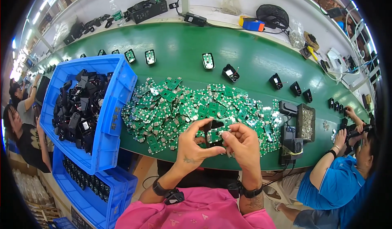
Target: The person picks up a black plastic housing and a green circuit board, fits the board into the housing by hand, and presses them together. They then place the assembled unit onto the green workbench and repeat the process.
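Observation:
My left hand is closed around a small black plastic housing, thumb below and fingers above. A green circuit board lies over the housing's opening; whether it is fully seated I cannot tell. My right hand pinches the board's right side between thumb and fingers. Just beyond both hands spreads a wide heap of loose green circuit boards on the green table. Farther back stand black housings with boards in them, one of them a housing straight ahead.
At left, a blue crate of black housings sits above other blue crates. To the right are a box of small metal parts and a black corded device. A co-worker in blue works at right; others are at far left.

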`<state>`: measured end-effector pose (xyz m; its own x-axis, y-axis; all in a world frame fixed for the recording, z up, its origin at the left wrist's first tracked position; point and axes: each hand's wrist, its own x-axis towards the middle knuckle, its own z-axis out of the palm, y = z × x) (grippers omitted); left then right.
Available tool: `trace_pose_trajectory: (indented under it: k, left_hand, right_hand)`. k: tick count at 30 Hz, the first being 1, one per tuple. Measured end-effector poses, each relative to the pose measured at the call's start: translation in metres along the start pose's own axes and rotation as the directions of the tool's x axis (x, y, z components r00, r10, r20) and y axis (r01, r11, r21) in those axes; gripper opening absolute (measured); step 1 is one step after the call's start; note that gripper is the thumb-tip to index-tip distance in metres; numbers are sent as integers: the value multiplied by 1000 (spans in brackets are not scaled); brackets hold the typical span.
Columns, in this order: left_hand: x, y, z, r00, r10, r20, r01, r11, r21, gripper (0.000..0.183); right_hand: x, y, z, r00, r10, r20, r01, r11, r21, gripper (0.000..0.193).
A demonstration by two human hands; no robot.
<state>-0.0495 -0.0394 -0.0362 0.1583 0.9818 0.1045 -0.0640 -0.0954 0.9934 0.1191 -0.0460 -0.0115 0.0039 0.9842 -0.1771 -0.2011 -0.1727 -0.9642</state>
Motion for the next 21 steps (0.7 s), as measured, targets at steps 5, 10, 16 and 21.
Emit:
trace_pose_trajectory:
  k: [5,10,16,21]
  left_hand:
    - [0,-8,-2,998,-67,-21,64,990,-124,75]
    - [-1,-8,7,987,-109,-116,65,940,-335,69]
    - [3,-7,-3,986,-121,118,155,924,-349,74]
    - [2,6,-10,939,-254,231,320,891,-322,60]
  right_hand:
    - [1,6,2,1000,-1,-23,0,1000,-26,16]
    - [-1,14,8,999,10,-35,-9,1000,24,16]
    - [-2,26,14,994,-78,-71,79,997,5,13]
    - [-2,31,9,989,-102,-106,93,992,-84,12]
